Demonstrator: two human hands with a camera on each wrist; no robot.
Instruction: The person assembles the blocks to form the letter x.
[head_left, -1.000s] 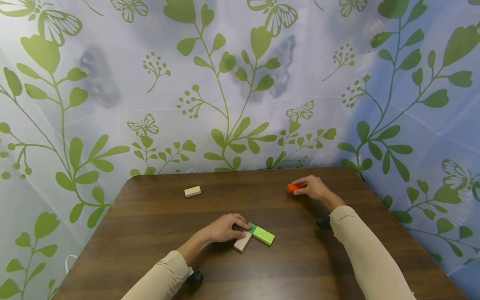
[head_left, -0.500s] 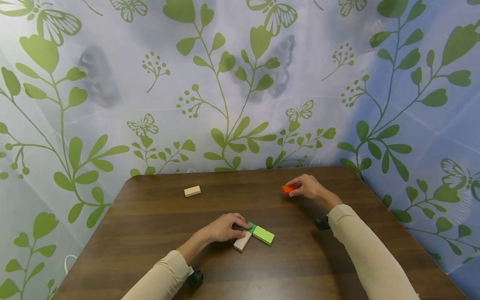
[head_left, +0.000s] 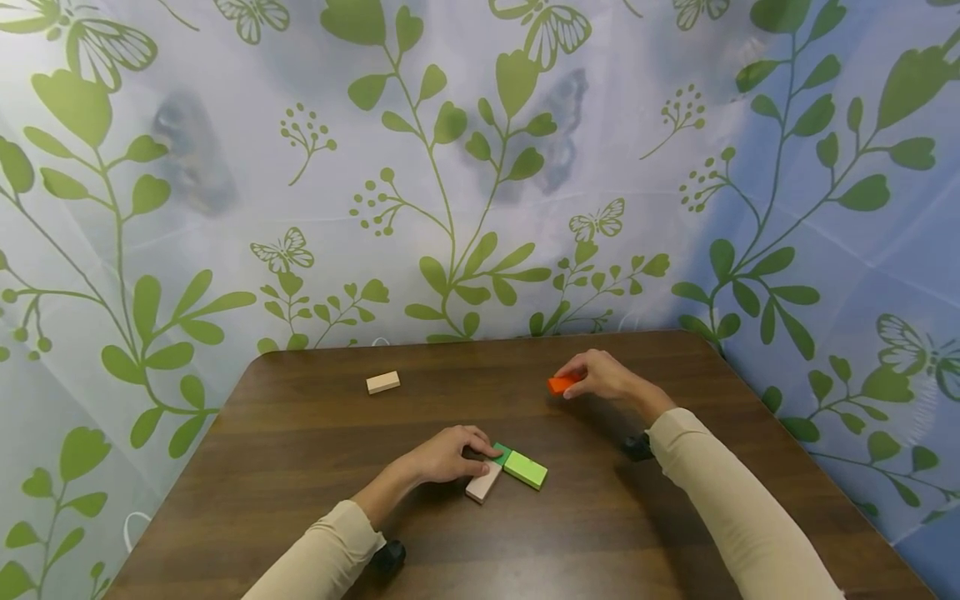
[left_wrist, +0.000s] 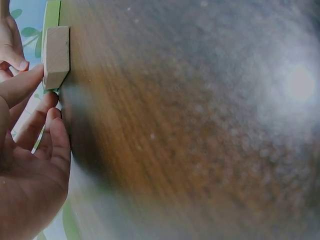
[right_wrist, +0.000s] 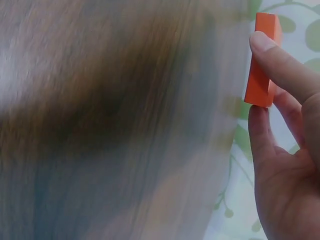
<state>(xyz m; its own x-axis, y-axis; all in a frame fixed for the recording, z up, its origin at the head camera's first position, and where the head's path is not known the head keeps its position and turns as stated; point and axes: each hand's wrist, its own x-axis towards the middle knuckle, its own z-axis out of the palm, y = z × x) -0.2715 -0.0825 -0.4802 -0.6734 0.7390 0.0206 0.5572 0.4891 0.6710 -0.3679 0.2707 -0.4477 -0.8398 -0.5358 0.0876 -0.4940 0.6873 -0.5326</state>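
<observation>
My right hand [head_left: 604,377] pinches an orange wooden block [head_left: 561,385] between thumb and fingers, toward the back right of the table. In the right wrist view the thumb lies across the orange block [right_wrist: 259,85]. My left hand [head_left: 448,455] rests on small blocks near the table's middle. Its thumb touches a pale pinkish block [head_left: 482,484], and a finger lies on a dark green block [head_left: 501,452], partly covered. A lime green block [head_left: 526,470] adjoins these two. The left wrist view shows the pale block [left_wrist: 57,52] end-on, the thumb against it.
A light beige wooden block [head_left: 383,382] lies alone at the back left of the brown wooden table [head_left: 300,450]. A curtain [head_left: 480,167] with green leaves and butterflies hangs behind the table and along its right side.
My right hand has moved left and slightly nearer with the orange block. The left hand and the blocks by it have stayed in place.
</observation>
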